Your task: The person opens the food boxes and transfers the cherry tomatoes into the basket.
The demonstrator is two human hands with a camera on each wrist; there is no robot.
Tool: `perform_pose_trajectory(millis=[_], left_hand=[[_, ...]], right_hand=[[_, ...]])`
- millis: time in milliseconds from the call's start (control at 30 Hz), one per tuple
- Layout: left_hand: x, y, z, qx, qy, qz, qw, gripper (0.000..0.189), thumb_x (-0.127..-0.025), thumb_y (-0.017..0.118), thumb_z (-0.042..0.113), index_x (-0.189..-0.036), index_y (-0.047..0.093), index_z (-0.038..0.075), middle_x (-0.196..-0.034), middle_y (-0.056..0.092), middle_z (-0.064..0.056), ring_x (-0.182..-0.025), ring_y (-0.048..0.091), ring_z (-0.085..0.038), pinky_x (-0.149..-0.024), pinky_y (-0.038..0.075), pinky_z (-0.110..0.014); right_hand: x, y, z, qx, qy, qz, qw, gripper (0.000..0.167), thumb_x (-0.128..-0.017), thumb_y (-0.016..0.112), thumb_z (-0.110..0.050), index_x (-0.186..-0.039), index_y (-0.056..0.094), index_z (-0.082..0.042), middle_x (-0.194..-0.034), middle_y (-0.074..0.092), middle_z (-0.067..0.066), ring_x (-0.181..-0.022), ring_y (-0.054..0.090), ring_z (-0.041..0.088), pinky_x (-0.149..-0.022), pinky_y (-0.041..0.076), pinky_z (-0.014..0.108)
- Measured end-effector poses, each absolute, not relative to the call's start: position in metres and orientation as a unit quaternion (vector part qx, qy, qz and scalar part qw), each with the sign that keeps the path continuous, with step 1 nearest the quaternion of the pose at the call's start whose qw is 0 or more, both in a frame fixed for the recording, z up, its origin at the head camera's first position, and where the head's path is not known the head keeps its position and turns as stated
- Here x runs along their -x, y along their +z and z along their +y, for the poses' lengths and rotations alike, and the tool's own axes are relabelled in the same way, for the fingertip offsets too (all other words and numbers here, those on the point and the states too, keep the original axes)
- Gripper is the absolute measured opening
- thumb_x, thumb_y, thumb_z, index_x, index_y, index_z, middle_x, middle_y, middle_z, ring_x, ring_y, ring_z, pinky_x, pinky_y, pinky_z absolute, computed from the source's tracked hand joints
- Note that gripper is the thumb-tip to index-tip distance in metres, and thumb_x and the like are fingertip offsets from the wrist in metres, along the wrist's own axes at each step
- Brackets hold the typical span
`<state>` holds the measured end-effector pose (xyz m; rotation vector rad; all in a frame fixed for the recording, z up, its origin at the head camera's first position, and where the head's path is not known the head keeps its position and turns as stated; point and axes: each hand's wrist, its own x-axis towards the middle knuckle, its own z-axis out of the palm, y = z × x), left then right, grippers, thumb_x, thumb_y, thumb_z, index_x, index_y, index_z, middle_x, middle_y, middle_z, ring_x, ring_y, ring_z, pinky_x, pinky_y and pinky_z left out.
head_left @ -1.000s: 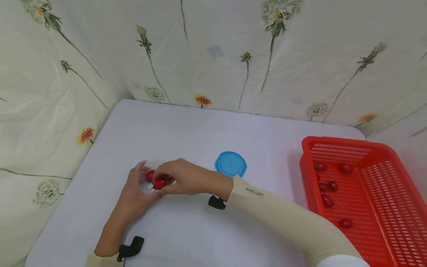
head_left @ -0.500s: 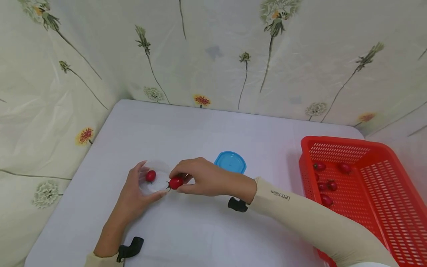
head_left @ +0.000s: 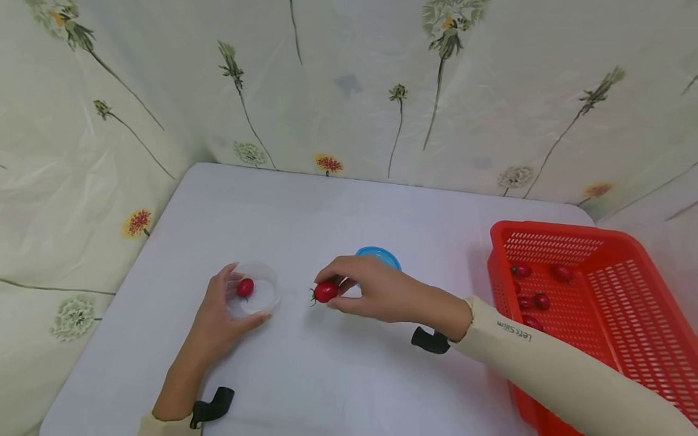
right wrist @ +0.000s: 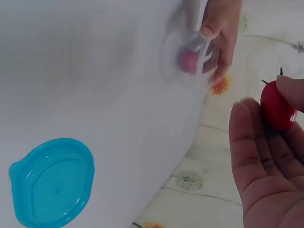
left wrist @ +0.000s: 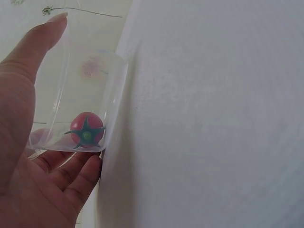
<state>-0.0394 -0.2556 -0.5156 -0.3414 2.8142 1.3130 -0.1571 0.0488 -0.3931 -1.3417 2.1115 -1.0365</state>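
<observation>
My left hand (head_left: 220, 324) grips a clear plastic container (head_left: 268, 297) on the white table, fingers and thumb on opposite sides of its wall. Inside lies one cherry tomato (head_left: 245, 286); its green star-shaped calyx faces the camera in the left wrist view, where the tomato (left wrist: 81, 121) sits low against the wall. To the right of the container, my right hand (head_left: 376, 290) pinches another cherry tomato (head_left: 325, 292) between thumb and fingers above the table. Its green stem end points left, toward the container. Behind that hand, a blue lid (head_left: 382, 254) lies partly hidden.
A red perforated basket (head_left: 567, 226) stands at the right side of the table (head_left: 338, 212), with several cherry tomatoes (head_left: 541, 301) in it. My right sleeve (head_left: 551, 357) crosses over its near left part. A flower-patterned sheet (head_left: 338, 91) hangs behind the table.
My right hand has moved right, carrying the cherry tomato out of the container and away from it. The left hand stays on the container, with one tomato left inside.
</observation>
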Motion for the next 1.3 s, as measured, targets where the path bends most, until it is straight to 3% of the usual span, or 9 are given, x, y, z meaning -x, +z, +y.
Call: perform_pose_trajectory(millis=[167, 300, 533, 700, 933, 1300], left_hand=[[0.039, -0.517, -0.258, 0.103, 0.425, 0.899, 0.007, 0.120, -0.079, 0.092, 0.044, -0.166, 0.015, 0.017, -0.156, 0.043, -0.018, -0.145, 0.041, -0.038, -0.116, 0.035, -0.064], [0.040, -0.517, -0.257, 0.102, 0.428, 0.898, 0.008, 0.119, -0.079, 0.092, 0.043, -0.166, 0.015, 0.017, -0.156, 0.042, -0.018, -0.144, 0.041, -0.038, -0.116, 0.036, -0.064], [0.040, -0.514, -0.257, 0.099, 0.428, 0.898, 0.007, 0.117, -0.080, 0.092, 0.043, -0.166, 0.016, 0.018, -0.156, 0.042, -0.017, -0.144, 0.042, -0.038, -0.116, 0.035, -0.064], [0.040, -0.515, -0.257, 0.095, 0.430, 0.898, 0.003, 0.117, -0.080, 0.092, 0.042, -0.166, 0.016, 0.017, -0.154, 0.044, -0.017, -0.144, 0.042, -0.038, -0.116, 0.035, -0.064], [0.040, -0.514, -0.256, 0.094, 0.430, 0.898, 0.000, 0.118, -0.079, 0.092, 0.042, -0.165, 0.016, 0.017, -0.156, 0.042, -0.017, -0.144, 0.042, -0.038, -0.115, 0.036, -0.064], [0.039, -0.513, -0.257, 0.103, 0.433, 0.896, 0.008, 0.119, -0.079, 0.093, 0.042, -0.166, 0.015, 0.017, -0.158, 0.041, -0.017, -0.145, 0.041, -0.037, -0.117, 0.034, -0.064]], right_hand=[[0.157, -0.386, 0.066, 0.485, -0.377, 0.769, 0.178, 0.034, -0.094, 0.080, -0.012, -0.126, 0.068, -0.011, -0.117, 0.070, -0.009, -0.103, 0.068, 0.005, -0.087, 0.060, 0.028], [0.155, -0.383, 0.083, 0.472, -0.396, 0.767, 0.178, 0.033, -0.094, 0.080, -0.011, -0.125, 0.068, -0.014, -0.118, 0.068, -0.009, -0.105, 0.068, 0.009, -0.089, 0.060, 0.029], [0.152, -0.379, 0.121, 0.416, -0.388, 0.806, 0.163, 0.050, -0.085, 0.089, -0.011, -0.127, 0.065, -0.021, -0.120, 0.068, -0.012, -0.110, 0.068, 0.010, -0.090, 0.060, 0.031], [0.148, -0.379, 0.152, 0.380, -0.392, 0.827, 0.134, 0.050, -0.084, 0.089, -0.009, -0.126, 0.065, -0.022, -0.117, 0.068, -0.014, -0.107, 0.068, 0.008, -0.088, 0.061, 0.030], [0.143, -0.374, 0.191, 0.335, -0.400, 0.848, 0.092, 0.051, -0.083, 0.089, -0.006, -0.125, 0.066, -0.023, -0.118, 0.067, -0.009, -0.106, 0.067, 0.013, -0.084, 0.061, 0.025], [0.137, -0.374, 0.260, 0.203, -0.358, 0.908, 0.074, 0.051, -0.089, 0.084, -0.005, -0.133, 0.061, -0.015, -0.123, 0.065, 0.005, -0.096, 0.071, 0.005, -0.070, 0.061, 0.023]])
